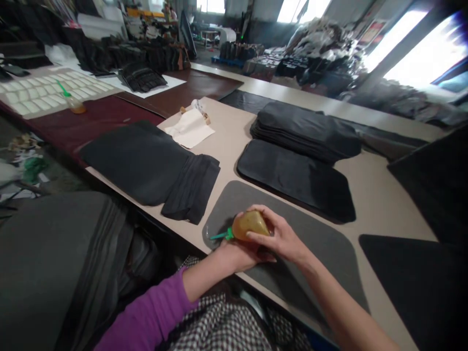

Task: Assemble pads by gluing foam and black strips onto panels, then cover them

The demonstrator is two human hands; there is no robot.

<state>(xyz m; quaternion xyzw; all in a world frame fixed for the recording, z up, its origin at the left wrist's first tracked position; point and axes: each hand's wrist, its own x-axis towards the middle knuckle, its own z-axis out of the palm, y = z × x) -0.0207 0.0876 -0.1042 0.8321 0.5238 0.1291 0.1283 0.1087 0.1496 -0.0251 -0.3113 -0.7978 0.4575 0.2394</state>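
Note:
My right hand (280,234) is closed around a squeeze bottle (252,225) of amber liquid. The bottle is tipped over, and its thin green nozzle (221,235) points left, close to the rounded corner of a flat grey panel (321,248). A shiny wet streak (207,230) shows on that corner. Below the bottle, my left hand (244,256) lies across the panel near its front edge, fingers stretched to the right. The bottle and my right hand partly cover it, and whether it touches the bottle is unclear.
Stacked black panels (303,129) lie behind a single black panel (296,178). To the left are a larger dark sheet (139,161) and folded black strips (192,187). A pale cloth (190,129) lies farther back. A second nozzle bottle (75,105) stands at far left.

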